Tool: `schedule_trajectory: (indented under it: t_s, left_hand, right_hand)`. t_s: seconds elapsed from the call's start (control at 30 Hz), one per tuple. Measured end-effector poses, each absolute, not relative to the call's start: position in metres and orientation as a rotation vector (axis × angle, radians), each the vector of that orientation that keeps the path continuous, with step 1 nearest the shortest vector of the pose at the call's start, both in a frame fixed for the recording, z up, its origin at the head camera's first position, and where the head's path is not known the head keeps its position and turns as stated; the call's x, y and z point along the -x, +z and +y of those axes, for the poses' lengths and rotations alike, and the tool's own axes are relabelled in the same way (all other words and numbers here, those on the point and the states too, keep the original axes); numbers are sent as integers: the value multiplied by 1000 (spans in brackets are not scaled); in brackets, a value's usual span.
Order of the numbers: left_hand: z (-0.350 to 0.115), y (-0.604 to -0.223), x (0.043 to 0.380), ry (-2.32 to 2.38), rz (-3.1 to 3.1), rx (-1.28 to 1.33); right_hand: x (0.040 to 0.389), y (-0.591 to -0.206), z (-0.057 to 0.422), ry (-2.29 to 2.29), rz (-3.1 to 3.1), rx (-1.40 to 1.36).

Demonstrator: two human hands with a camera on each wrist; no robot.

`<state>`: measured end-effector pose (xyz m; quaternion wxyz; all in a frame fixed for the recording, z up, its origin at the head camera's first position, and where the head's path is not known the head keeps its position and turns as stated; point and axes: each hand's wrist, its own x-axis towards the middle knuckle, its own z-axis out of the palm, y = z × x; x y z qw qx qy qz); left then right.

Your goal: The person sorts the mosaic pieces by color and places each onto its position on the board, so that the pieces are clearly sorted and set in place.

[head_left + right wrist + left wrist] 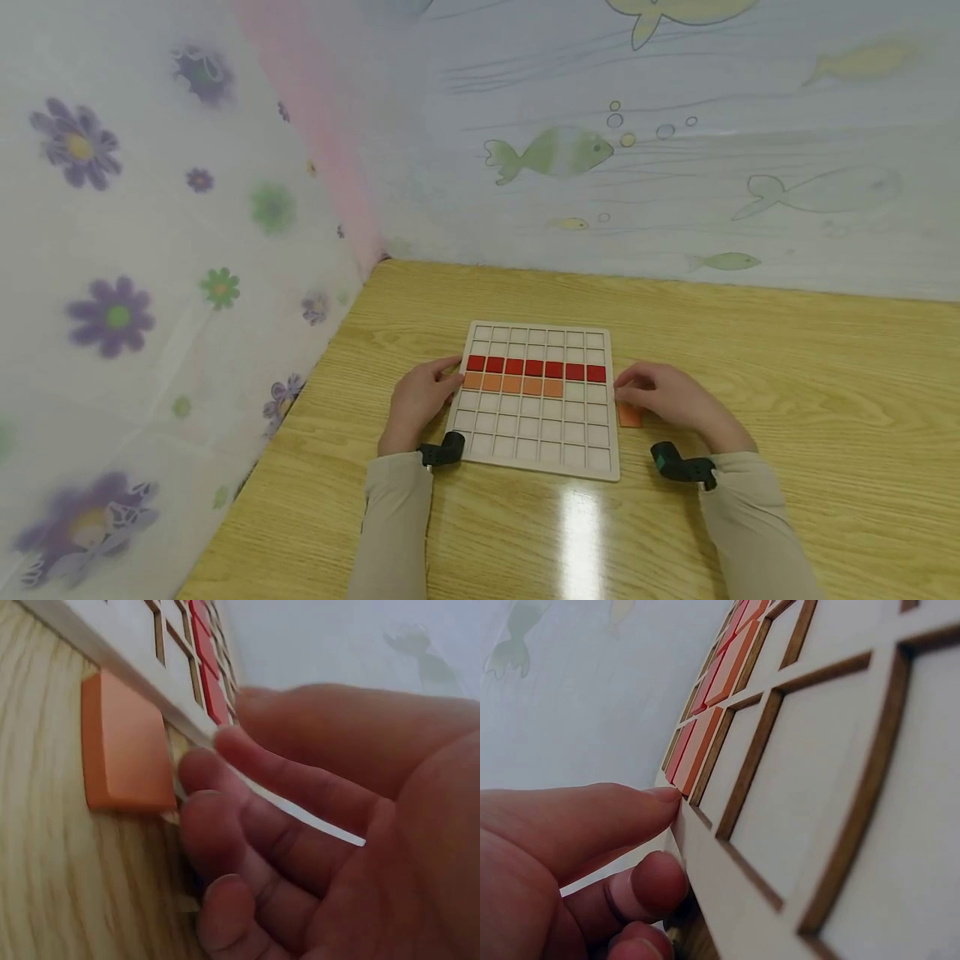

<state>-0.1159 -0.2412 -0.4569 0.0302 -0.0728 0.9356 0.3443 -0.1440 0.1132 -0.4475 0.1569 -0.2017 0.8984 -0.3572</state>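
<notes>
A pale wooden grid board (551, 408) lies on the table between my hands. Red square tiles (534, 367) fill one row across it. Orange square tiles (512, 384) occupy the left part of the row just below. My left hand (416, 400) holds the board's left edge, its thumb (649, 806) on the rim by the orange row and its fingers bent at the side. At the opposite edge, my right hand (660, 396) hovers with loosely bent fingers; nothing shows between them. A loose orange tile (135, 746) lies flat on the table close to these fingers, beside the board.
The wood-grain table (840, 400) meets a wall sheet with drawn fish (566, 152) at the back. A flower-patterned sheet (112, 317) rises along the left side. Dark wrist cameras (678, 465) sit at both sleeve cuffs.
</notes>
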Motion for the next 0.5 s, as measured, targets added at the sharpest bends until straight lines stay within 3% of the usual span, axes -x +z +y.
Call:
schedule_trajectory:
  t_s: [0.5]
  left_hand:
    - [-242, -458, 116, 1068, 2873, 222]
  right_hand:
    - [138, -443, 123, -966, 2474, 681]
